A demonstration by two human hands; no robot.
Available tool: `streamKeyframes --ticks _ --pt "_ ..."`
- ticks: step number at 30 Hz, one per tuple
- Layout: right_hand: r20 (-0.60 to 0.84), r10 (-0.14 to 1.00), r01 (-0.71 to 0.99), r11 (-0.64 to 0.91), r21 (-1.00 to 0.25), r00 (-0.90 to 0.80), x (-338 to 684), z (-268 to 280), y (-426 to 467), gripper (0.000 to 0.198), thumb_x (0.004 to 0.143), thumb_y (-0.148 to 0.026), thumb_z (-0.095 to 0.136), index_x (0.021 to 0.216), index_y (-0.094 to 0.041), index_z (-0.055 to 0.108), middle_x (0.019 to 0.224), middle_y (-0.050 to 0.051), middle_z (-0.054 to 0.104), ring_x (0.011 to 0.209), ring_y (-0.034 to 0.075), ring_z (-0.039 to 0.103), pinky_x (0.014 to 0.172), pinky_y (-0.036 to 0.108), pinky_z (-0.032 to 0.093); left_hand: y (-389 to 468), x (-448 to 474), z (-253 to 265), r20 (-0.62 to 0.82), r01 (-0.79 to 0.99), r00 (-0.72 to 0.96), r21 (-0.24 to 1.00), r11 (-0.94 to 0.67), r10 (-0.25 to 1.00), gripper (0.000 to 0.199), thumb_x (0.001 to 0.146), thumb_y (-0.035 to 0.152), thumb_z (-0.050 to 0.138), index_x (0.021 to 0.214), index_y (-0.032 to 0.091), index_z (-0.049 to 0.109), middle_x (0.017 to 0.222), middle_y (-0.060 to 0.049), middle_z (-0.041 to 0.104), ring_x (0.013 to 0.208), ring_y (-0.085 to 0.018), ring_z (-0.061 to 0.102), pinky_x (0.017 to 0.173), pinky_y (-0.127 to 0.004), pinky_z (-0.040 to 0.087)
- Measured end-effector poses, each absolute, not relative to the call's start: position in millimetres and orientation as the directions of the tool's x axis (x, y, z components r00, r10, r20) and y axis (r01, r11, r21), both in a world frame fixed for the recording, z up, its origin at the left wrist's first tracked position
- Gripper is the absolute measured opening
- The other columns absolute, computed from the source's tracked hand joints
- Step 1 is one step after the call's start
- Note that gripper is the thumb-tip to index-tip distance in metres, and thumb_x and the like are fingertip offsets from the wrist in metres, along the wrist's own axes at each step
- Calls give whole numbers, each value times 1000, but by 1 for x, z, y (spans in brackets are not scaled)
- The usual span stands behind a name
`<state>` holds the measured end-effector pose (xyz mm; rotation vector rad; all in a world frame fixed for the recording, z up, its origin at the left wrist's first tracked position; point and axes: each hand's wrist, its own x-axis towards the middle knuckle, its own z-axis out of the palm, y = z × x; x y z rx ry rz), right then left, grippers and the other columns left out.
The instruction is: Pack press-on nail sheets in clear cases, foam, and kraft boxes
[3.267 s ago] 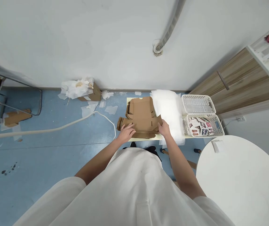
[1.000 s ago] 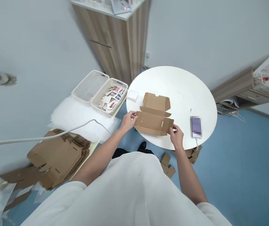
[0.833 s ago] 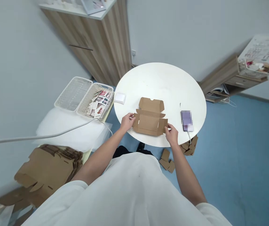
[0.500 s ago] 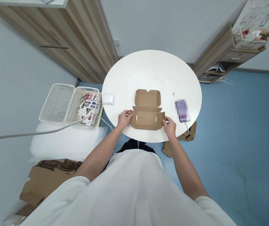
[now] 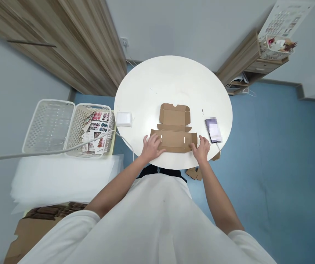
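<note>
A brown cardboard mailer box point(image 5: 174, 140), partly unfolded, lies on the round white table point(image 5: 165, 80) in front of me. Its lid part with a notched edge points away from me, and two short white slots show in the near panel. My left hand point(image 5: 150, 147) rests over the box's left end, fingers spread and thumb along the near edge. At the opposite end, my right hand point(image 5: 202, 149) has its thumb by the right side flap and its fingers apart just beyond it. Neither hand is wrapped round the cardboard.
A phone point(image 5: 214, 130) with a cable lies on the right of the table, a small white stack point(image 5: 124, 119) at the left edge. An open white basket point(image 5: 72, 128) holds printed cards. A white cable point(image 5: 50, 152) crosses the left side. Flat cardboard point(image 5: 33, 231) lies below.
Both hands have let go of the side flaps and opened. My left hand has shifted onto the box's left end. The side flaps lie flatter and wider, and the view has shifted slightly.
</note>
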<state>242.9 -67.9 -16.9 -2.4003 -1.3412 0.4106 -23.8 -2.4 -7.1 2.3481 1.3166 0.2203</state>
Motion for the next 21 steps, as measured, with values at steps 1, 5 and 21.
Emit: streamKeyframes --ticks 1,5,21 --pt "-88 863 762 -484 -431 498 244 -15 -63 61 76 -43 50 131 -17 41 130 17 41 121 33 34 95 50 30 -7 -21 -8 -87 746 585 446 -494 806 53 72 45 62 118 21 52 130 -14 47 127 -33 34 106 -54 7" --pt "-160 868 742 -486 -461 469 254 -7 -29 63 73 -52 53 127 -18 45 130 16 45 122 34 35 98 52 25 -17 -11 -15 -168 739 635 420 -528 754 56 68 38 67 119 24 51 127 -14 50 124 -33 38 105 -58 6" --pt "-438 852 458 -524 -718 287 267 -39 91 25 73 -29 53 94 -16 59 96 10 67 85 22 62 78 36 48 -7 28 -32 -198 850 501 296 -436 843 30 81 14 42 102 24 61 112 -12 59 107 -27 52 103 -61 11"
